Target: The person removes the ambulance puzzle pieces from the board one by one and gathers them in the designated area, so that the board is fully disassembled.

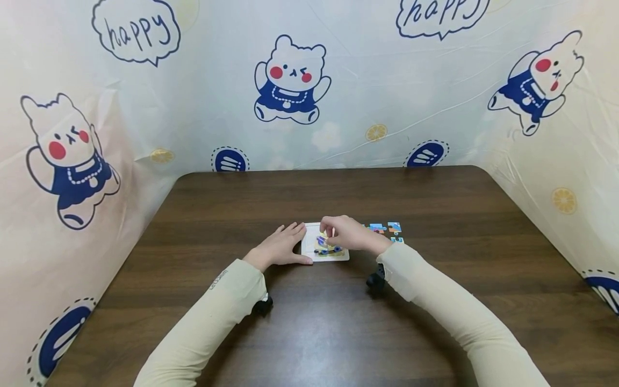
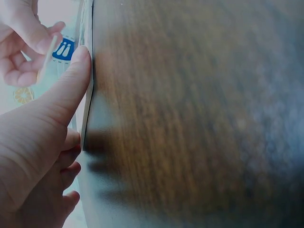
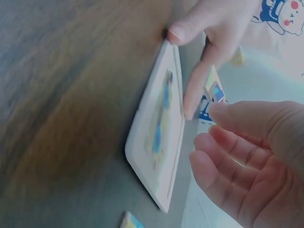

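A white puzzle tray (image 1: 308,248) lies on the table, with joined jigsaw pieces (image 3: 160,124) along its near side. My left hand (image 1: 279,248) rests at the tray's left side, fingers spread and thumb along the near edge. In the left wrist view its thumb (image 2: 71,88) lies straight against the tray's rim. My right hand (image 1: 347,233) is over the tray. Between thumb and fingers it pinches a puzzle piece (image 3: 214,85), which stands tilted above the tray and shows as a thin slab in the left wrist view.
Several loose puzzle pieces (image 1: 394,227) lie right of the tray, partly hidden behind my right wrist. The brown wooden table (image 1: 319,328) runs back to a printed cloth (image 1: 358,91) with bear drawings, which hangs behind it and along the sides.
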The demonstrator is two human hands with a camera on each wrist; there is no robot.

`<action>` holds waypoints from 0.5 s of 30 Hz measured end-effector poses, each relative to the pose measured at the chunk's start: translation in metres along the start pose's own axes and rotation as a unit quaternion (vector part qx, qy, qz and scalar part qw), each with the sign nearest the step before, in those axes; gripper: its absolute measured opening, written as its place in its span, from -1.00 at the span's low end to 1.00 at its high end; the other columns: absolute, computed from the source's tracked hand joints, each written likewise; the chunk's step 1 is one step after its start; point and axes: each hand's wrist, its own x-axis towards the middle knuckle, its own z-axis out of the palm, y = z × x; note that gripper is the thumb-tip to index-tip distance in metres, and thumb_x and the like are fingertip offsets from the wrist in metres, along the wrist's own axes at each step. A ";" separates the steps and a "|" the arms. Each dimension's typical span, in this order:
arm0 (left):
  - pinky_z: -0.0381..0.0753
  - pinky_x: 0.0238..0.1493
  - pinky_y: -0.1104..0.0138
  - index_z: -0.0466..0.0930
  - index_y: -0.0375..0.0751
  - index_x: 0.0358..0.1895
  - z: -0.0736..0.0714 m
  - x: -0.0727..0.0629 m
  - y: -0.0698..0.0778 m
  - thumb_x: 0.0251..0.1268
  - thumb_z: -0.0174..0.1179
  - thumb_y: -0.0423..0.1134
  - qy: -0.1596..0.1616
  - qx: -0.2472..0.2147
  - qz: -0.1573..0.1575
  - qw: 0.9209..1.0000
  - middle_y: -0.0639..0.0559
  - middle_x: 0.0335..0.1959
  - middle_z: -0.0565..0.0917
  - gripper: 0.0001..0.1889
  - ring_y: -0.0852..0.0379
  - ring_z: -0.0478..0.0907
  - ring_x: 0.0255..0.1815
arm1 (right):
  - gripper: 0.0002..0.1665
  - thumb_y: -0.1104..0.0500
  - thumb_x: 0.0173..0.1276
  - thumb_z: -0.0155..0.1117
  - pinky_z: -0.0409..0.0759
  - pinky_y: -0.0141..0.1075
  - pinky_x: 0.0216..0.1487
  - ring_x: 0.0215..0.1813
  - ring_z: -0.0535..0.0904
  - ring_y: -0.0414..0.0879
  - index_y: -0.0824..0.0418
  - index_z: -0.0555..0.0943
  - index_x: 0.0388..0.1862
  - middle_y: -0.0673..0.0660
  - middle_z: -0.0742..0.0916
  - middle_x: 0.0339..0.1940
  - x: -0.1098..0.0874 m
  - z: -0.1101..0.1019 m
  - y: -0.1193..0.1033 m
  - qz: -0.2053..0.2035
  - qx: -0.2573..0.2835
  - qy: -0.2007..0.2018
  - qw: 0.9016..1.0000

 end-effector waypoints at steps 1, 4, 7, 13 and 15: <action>-0.17 0.34 0.02 0.00 -0.28 0.42 0.000 0.000 0.000 0.05 0.08 0.37 0.000 0.001 0.000 1.000 -0.12 0.44 0.01 0.02 -0.06 -0.13 0.43 | -0.79 0.32 0.21 0.27 0.47 -0.36 -0.37 -0.42 0.49 -0.16 0.25 0.50 -0.17 0.00 0.56 -0.42 -0.002 -0.002 0.000 0.006 0.000 0.000 1.000; -0.16 0.34 0.03 0.00 -0.29 0.42 -0.001 0.000 0.001 0.05 0.08 0.37 0.001 0.004 -0.001 1.000 -0.12 0.44 0.01 0.02 -0.06 -0.13 0.43 | -0.77 0.32 0.20 0.28 0.48 -0.34 -0.37 -0.41 0.49 -0.13 0.25 0.51 -0.16 0.01 0.56 -0.42 -0.008 -0.008 0.002 0.020 0.006 0.002 1.000; -0.16 0.35 0.04 0.00 -0.29 0.42 -0.001 0.000 0.001 0.05 0.08 0.37 0.000 0.003 -0.002 1.000 -0.12 0.44 0.00 0.02 -0.05 -0.13 0.43 | -0.78 0.34 0.18 0.29 0.47 -0.33 -0.39 -0.43 0.47 -0.12 0.25 0.51 -0.18 0.01 0.56 -0.45 -0.016 -0.012 0.005 0.015 0.008 0.011 1.000; -0.16 0.35 0.05 -0.01 -0.29 0.43 -0.001 0.000 0.001 0.06 0.08 0.37 -0.001 0.004 -0.002 1.000 -0.11 0.44 -0.01 0.02 -0.04 -0.14 0.43 | -0.81 0.37 0.15 0.29 0.42 -0.35 -0.43 -0.47 0.41 -0.16 0.26 0.50 -0.26 -0.02 0.53 -0.52 -0.032 -0.018 0.011 -0.006 0.011 0.019 1.000; -0.16 0.35 0.05 -0.01 -0.29 0.43 -0.001 0.000 0.001 0.06 0.08 0.37 0.000 0.007 -0.001 1.000 -0.11 0.44 -0.01 0.02 -0.04 -0.14 0.43 | -0.81 0.37 0.14 0.29 0.42 -0.35 -0.44 -0.47 0.42 -0.15 0.26 0.50 -0.27 -0.02 0.53 -0.51 -0.037 -0.019 0.012 0.001 0.012 0.013 1.000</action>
